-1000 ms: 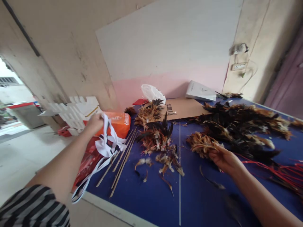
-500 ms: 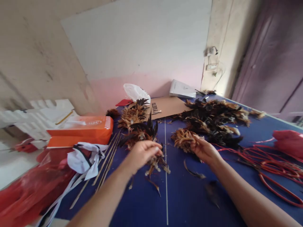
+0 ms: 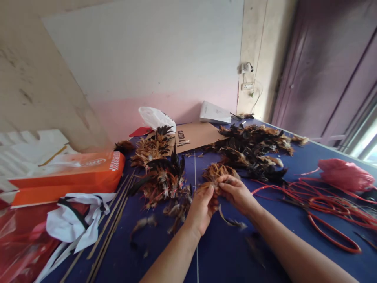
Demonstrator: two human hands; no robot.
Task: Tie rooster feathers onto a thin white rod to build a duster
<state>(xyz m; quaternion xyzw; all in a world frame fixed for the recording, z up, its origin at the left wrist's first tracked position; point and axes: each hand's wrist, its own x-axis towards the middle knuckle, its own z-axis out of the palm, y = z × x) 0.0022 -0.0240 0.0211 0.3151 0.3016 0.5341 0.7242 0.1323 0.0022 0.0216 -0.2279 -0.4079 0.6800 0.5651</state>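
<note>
My left hand (image 3: 202,208) and my right hand (image 3: 237,193) meet above the blue table (image 3: 165,259), both with fingers closed. Between them is a bunch of brown feathers (image 3: 216,171), its quills hidden by my fingers. My right hand pinches the bunch from the right, while my left thumb and fingers press on its near side. Left of my left hand lies a pile of brown and black feathers (image 3: 165,182), with small greyish feathers (image 3: 178,206) beside it. A single dark feather (image 3: 231,222) rests just below my right hand.
A large heap of dark feathers (image 3: 250,147) and a cardboard sheet (image 3: 200,135) lie farther back. Red string (image 3: 294,192), red-handled scissors (image 3: 332,234) and a pink bundle (image 3: 346,175) are on the right. Thin sticks (image 3: 110,228), white cloth (image 3: 78,220) and an orange bag (image 3: 88,171) are on the left.
My left hand has moved right from the left feather pile to the bunch at my right hand. My right hand still holds its feathers. The view has turned slightly right.
</note>
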